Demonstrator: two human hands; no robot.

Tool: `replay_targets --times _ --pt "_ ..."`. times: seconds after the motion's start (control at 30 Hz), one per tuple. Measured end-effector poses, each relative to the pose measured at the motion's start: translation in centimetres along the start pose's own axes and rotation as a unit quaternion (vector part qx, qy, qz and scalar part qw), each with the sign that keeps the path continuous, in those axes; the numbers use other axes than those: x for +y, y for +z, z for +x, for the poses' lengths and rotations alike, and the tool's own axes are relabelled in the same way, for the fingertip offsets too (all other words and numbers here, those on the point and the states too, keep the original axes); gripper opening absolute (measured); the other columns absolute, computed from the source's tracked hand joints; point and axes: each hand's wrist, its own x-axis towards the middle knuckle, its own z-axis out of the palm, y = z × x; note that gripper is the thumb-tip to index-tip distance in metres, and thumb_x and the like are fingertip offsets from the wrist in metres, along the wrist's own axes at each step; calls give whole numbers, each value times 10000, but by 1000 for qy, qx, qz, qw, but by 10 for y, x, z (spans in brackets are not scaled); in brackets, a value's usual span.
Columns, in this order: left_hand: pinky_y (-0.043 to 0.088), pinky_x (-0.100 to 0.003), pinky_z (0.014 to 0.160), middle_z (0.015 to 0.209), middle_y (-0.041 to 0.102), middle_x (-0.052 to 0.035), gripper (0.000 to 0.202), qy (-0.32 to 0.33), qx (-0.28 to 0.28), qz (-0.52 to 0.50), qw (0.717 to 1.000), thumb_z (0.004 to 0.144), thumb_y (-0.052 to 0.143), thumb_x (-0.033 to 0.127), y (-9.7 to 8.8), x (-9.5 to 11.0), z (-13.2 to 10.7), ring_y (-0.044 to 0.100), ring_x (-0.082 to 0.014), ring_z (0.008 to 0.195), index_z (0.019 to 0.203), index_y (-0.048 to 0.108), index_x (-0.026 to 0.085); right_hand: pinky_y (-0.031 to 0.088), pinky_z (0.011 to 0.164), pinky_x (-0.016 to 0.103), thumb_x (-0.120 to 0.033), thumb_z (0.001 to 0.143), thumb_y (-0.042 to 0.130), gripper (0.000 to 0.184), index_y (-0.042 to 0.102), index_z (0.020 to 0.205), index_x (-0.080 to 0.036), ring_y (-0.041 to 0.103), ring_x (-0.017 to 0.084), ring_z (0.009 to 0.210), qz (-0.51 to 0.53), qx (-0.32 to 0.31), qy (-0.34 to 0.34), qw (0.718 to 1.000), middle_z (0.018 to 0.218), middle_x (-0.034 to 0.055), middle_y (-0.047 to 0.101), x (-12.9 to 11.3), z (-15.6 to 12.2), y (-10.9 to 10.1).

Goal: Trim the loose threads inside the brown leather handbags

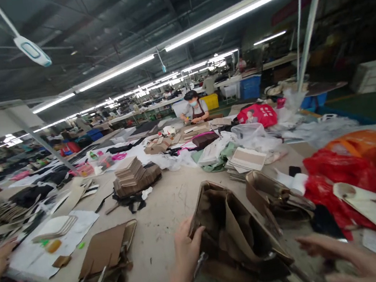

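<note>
Your right hand (344,256), lower right, is blurred, open, holding nothing. Your left hand (187,253) grips the brown bag (236,232). A second bag (272,194) crowds behind; a red plastic sack (333,176) lies right.

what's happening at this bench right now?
A person at a cluttered worktable has the left hand gripping the open mouth of a brown bag. The right hand is open beside it, holding nothing. A second brown bag lies just behind. Cardboard stacks sit further back, where a co-worker works.
</note>
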Motion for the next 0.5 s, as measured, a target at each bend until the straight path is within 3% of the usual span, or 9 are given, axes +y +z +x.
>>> replay_targets --times 0.07,0.13,0.27,0.33,0.5 --pt "423 -339 873 1016 634 -61 282 1 -9 -6 1000 749 586 291 3 -5 2 558 -221 970 1015 645 219 450 906 401 -370 633 693 575 554 1188 -319 528 296 1072 -35 -2 -27 999 1202 65 563 -32 7 -6" --pt "420 -341 881 1035 624 -70 285 1 -28 -12 1000 743 592 302 4 -11 4 552 -228 987 1007 648 212 435 923 382 -348 710 652 538 508 1228 -315 503 269 1101 -70 36 -67 995 1265 59 505 -70 21 -1" --pt "407 -365 912 1101 592 -90 376 14 -75 -13 997 697 640 328 1 -19 8 524 -249 1046 1053 626 208 399 950 372 -309 802 565 444 489 1236 -256 491 230 1099 -136 13 -207 969 1225 82 519 -136 67 36" --pt "405 -372 918 1133 580 -93 443 27 -101 -7 995 684 656 331 -1 -21 8 515 -252 1064 1106 596 211 416 916 352 -293 805 566 443 473 1233 -226 521 212 1042 -180 -3 -242 954 1204 93 526 -155 95 58" --pt "407 -370 921 1114 600 -93 377 51 -135 -18 989 772 557 283 -4 -25 8 526 -235 1057 1143 573 217 444 755 319 -319 764 619 380 498 1085 -155 576 229 891 -341 21 -174 924 1006 100 600 -162 151 96"
